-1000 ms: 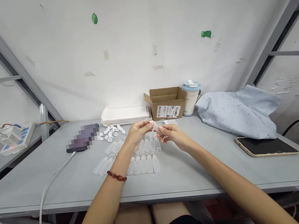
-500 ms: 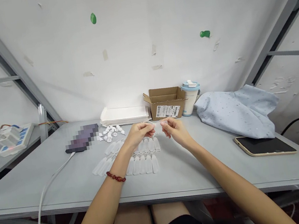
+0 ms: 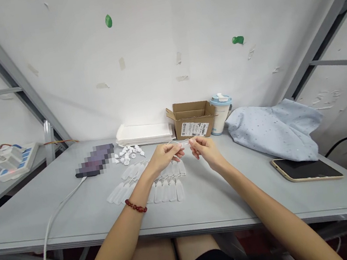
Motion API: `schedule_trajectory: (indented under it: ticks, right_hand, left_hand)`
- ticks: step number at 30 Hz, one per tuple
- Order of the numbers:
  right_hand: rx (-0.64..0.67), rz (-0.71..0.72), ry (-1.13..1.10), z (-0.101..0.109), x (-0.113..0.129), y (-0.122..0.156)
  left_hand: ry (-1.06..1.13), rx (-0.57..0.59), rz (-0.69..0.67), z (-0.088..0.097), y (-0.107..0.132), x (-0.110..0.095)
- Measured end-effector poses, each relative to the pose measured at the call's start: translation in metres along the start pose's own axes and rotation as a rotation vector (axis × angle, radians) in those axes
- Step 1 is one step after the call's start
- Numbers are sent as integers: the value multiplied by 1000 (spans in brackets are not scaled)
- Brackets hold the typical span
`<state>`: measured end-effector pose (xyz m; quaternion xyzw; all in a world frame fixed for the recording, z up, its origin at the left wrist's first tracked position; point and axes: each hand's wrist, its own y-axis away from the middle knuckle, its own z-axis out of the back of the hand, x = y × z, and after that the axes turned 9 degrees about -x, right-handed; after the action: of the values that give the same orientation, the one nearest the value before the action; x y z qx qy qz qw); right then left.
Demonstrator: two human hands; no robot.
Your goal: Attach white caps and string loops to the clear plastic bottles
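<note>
Above the table's middle, my left hand [image 3: 166, 155] and my right hand [image 3: 205, 150] face each other with a narrow gap between them. A small clear plastic piece [image 3: 185, 144] spans this gap, one end pinched in each hand's fingertips. Its exact shape is too small to make out. Behind my left hand a thin white cord [image 3: 171, 142] arcs up. Under my left arm lie rows of translucent, elongated plastic pieces [image 3: 171, 190] with thin white loops at their tops, partly hidden by the arm. Small white caps [image 3: 130, 153] lie in a loose pile left of my left hand.
At the back stand a white sheet stack [image 3: 144, 134], an open cardboard box [image 3: 192, 124] and a lidded cup [image 3: 221, 115]. A light blue cloth [image 3: 273, 131] and a phone [image 3: 308, 169] lie right; a dark, cabled device [image 3: 97, 159] and power strip [image 3: 19, 162] left.
Both hands have shifted slightly to the right, still close together. The fingers have turned a little on the clear piece, and less of it shows at my right fingertips.
</note>
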<state>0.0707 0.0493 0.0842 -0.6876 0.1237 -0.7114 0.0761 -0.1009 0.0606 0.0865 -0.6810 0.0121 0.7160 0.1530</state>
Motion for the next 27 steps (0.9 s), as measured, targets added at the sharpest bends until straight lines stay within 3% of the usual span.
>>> schedule_trajectory:
  ticks: [4, 8, 16, 21, 23, 27]
  right_hand:
    - [31, 45, 22, 2, 1, 0]
    - [44, 48, 38, 3, -1, -1]
    - [-24, -49, 66, 1, -4, -1]
    - [-53, -151, 35, 1, -4, 0]
    - [-62, -203, 3, 1, -3, 0]
    - [-77, -235, -34, 1, -1, 0]
  left_hand:
    - [-25, 24, 64, 0, 1, -2]
    - [-75, 35, 16, 0, 2, -2]
    - [-411, -10, -253, -2, 6, -3]
    - [-726, -83, -542, -10, 5, 6]
    - [-820, -107, -600, -12, 5, 9]
    - [-752, -76, -496, -12, 5, 7]
